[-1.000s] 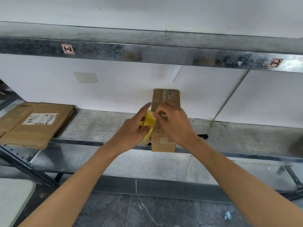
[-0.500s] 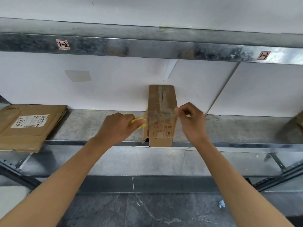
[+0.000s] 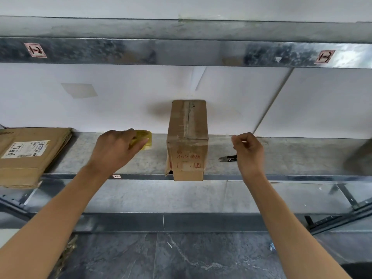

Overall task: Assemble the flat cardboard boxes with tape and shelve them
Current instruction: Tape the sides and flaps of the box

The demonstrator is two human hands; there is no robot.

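Note:
A small brown cardboard box lies on the metal shelf, its near end slightly over the front edge, with red print on its front face. My left hand grips a yellow tape roll to the left of the box. My right hand pinches the free end of a clear tape strip to the right of the box. The strip runs from roll to fingers across the box's top front edge. A stack of flat cardboard boxes with a white label lies at the shelf's left end.
Small black snips lie on the shelf just left of my right wrist. An upper shelf beam with two number tags runs overhead. A white wall backs the shelf. Dark stone floor lies below.
My hands have moved apart, the left with the roll going left, the right pulling the tape end right, so a longer strip now spans the box.

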